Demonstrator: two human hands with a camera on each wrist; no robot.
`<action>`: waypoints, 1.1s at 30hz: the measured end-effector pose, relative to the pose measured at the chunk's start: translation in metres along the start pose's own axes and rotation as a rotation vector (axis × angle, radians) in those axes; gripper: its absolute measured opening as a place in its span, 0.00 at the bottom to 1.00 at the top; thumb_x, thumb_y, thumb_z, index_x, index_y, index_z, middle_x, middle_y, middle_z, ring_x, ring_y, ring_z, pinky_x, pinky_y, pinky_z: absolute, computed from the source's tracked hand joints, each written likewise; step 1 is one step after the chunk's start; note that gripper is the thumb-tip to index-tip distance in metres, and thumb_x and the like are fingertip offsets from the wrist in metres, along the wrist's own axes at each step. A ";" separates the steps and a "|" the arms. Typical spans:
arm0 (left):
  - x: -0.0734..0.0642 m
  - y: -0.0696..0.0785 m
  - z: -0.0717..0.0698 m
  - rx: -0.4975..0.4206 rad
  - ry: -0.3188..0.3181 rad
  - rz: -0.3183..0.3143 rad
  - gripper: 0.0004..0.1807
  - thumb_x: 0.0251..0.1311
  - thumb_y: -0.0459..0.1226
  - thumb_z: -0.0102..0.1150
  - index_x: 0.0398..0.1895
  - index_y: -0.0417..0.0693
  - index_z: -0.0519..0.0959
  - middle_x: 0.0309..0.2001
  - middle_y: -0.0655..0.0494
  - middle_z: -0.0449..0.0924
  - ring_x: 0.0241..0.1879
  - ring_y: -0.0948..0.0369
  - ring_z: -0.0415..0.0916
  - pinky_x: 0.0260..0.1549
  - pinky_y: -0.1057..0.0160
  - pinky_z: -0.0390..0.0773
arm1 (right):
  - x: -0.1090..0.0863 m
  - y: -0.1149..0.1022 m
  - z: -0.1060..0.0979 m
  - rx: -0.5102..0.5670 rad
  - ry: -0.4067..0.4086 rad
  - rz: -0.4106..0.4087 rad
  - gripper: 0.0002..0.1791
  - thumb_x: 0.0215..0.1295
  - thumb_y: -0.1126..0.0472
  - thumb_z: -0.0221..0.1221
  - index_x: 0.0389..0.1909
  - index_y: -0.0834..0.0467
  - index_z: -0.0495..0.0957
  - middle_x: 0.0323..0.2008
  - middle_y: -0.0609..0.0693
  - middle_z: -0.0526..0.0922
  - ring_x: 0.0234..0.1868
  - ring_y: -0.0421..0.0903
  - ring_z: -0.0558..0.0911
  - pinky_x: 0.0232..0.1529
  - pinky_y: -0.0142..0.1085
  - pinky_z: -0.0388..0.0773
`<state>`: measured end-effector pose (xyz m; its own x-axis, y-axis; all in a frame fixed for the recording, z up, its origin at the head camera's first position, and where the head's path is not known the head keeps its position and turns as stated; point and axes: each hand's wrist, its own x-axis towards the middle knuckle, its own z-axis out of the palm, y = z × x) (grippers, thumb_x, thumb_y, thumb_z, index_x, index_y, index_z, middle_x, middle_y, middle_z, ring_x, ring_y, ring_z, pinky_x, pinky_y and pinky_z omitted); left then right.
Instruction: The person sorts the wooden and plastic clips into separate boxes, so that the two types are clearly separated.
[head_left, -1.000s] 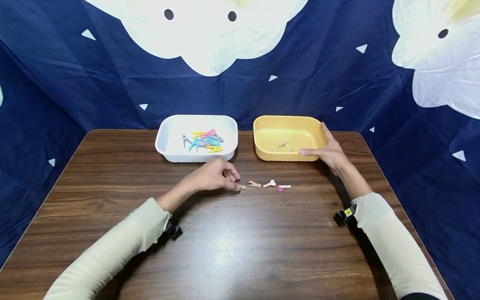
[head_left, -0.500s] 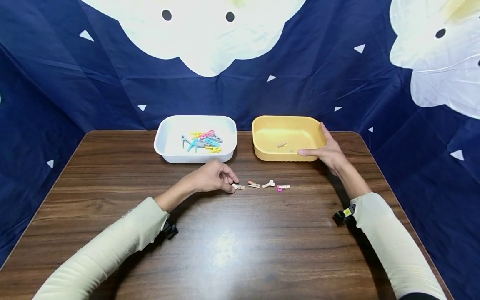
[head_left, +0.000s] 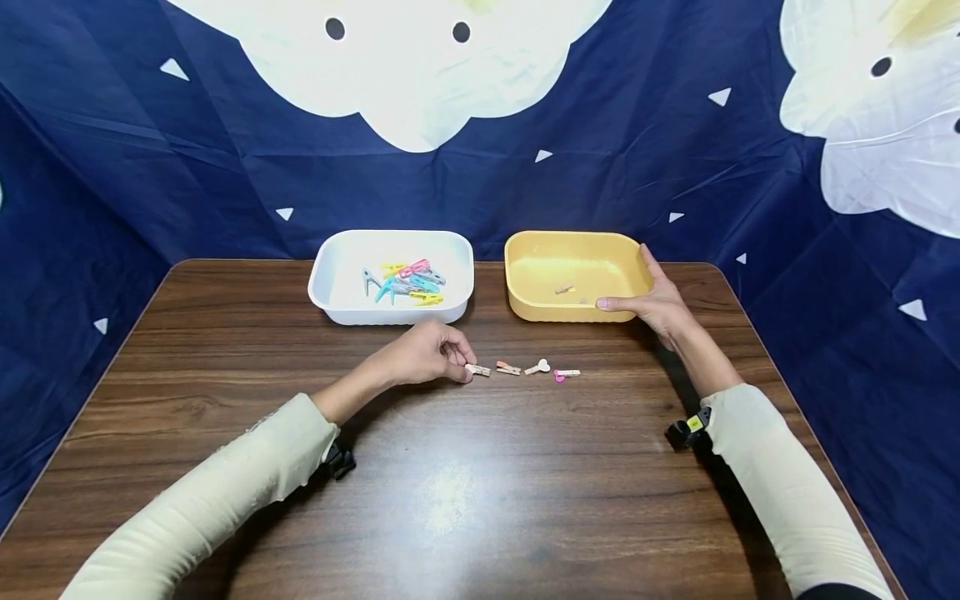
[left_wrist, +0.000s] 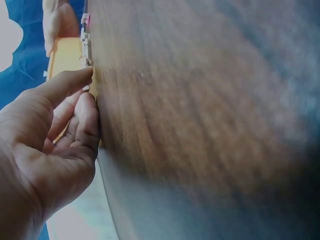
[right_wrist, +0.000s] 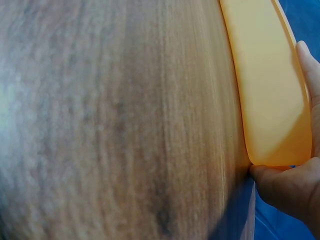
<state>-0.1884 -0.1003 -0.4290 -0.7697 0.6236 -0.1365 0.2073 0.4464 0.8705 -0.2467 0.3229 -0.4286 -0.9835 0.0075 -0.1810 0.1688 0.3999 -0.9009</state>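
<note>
My left hand pinches a small wooden clothespin with a whitish decoration, low over the table, between thumb and finger. In the left wrist view, the fingers hide most of it. To its right, roughly in a row, lie a clothespin with an orange decoration, one with a white heart and one with a pink decoration. My right hand rests on the right front corner of the yellow bin, its thumb along the front wall and its fingers straight against the side.
A white bin with several plastic clothespins in yellow, pink, blue and grey stands left of the yellow bin. Inside the yellow bin lies a small wooden clothespin. Behind the brown wooden table hangs a blue cloth.
The left fingertips have shifted slightly left, and more of the clothespin at them shows. Its angle has turned a little. My right hand and both bins stay where they were.
</note>
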 end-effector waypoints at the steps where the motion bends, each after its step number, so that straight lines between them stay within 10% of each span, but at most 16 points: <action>1: 0.000 0.000 0.000 -0.007 0.000 0.004 0.08 0.59 0.25 0.80 0.41 0.36 0.92 0.32 0.51 0.91 0.32 0.63 0.82 0.35 0.70 0.84 | 0.000 0.000 0.000 0.000 0.001 0.000 0.82 0.60 0.59 0.85 0.94 0.35 0.26 0.95 0.50 0.36 0.94 0.55 0.51 0.94 0.50 0.50; 33: 0.035 0.028 0.018 -0.048 0.153 -0.014 0.06 0.66 0.31 0.77 0.44 0.44 0.92 0.38 0.53 0.91 0.36 0.63 0.86 0.32 0.57 0.91 | 0.000 -0.001 0.000 -0.011 0.006 -0.008 0.82 0.61 0.59 0.84 0.94 0.37 0.26 0.95 0.51 0.36 0.94 0.55 0.51 0.94 0.49 0.49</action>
<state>-0.1989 -0.0539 -0.4176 -0.8560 0.5110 -0.0788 0.1695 0.4213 0.8909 -0.2468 0.3223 -0.4277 -0.9851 0.0101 -0.1714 0.1604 0.4100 -0.8979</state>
